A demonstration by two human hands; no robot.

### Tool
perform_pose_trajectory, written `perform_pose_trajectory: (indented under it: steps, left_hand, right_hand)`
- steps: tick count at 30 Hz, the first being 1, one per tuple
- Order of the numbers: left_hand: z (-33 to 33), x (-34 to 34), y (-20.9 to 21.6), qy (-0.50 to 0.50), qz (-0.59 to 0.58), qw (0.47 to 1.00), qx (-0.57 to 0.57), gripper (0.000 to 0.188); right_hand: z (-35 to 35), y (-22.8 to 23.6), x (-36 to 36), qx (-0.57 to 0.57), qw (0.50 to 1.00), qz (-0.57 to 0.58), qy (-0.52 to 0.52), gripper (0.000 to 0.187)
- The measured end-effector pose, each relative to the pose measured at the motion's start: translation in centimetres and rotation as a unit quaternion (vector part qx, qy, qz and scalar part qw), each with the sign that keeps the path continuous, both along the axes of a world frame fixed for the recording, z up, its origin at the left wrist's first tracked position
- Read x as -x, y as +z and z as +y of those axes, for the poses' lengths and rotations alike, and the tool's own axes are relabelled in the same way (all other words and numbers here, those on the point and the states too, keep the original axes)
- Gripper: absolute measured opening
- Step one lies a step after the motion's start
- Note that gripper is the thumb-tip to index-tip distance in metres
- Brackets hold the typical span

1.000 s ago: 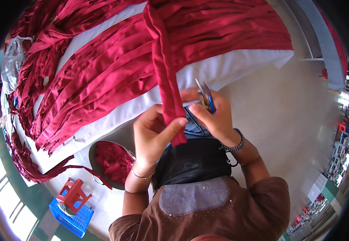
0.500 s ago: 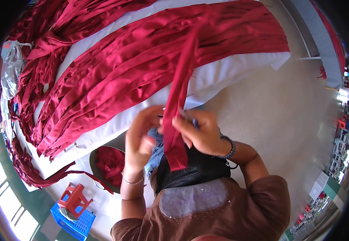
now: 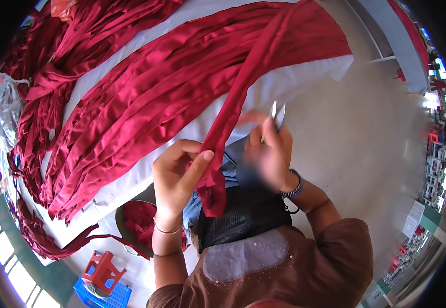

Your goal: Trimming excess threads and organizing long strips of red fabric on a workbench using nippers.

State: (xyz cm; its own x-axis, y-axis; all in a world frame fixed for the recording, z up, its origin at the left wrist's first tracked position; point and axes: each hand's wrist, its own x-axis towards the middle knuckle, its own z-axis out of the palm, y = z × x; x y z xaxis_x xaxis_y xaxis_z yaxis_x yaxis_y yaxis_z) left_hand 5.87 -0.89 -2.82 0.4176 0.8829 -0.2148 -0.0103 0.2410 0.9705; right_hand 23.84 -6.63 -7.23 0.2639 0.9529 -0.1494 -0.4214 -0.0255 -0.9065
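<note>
A long dark-red satin strip (image 3: 237,102) runs from the cloth-covered table down to my lap, its lower end hanging in loose folds. My left hand (image 3: 174,177) pinches it between thumb and fingers near that end. To the right of the strip, my right hand (image 3: 274,159) is closed around small thread snips (image 3: 280,115). Their two blades point up and stand apart, clear of the fabric. Motion blurs part of this hand, and the grip end of the snips is mostly hidden. A black mesh bag (image 3: 233,223) lies across my waist.
Many red satin strips (image 3: 146,108) cover the white-draped table (image 3: 105,197) ahead. Left of me, a dark bucket (image 3: 119,220) holds more red cloth. A red stool (image 3: 103,272) rests on a blue crate (image 3: 118,296). Clear plastic (image 3: 10,113) hangs at the far left.
My right hand has moved off the strip, up and to the right, and the snips' blades now show. My left hand now pinches the strip, and its lower end has bunched up.
</note>
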Motion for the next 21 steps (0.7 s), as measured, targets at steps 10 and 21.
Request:
perform_pose_trajectory:
  steps: [10, 21]
  left_hand:
    - [-2.7, -0.2, -0.4, -0.051, 0.057, 0.996, -0.040, 0.006]
    - [-0.3, 0.2, -1.2, -0.022, -0.013, 0.997, -0.079, 0.065]
  right_hand:
    - [4.5, 2.3, -1.8, 0.005, 0.986, 0.001, -0.164, 0.020]
    - [1.1, 3.1, 2.1, -0.179, 0.941, -0.286, 0.033, 0.017]
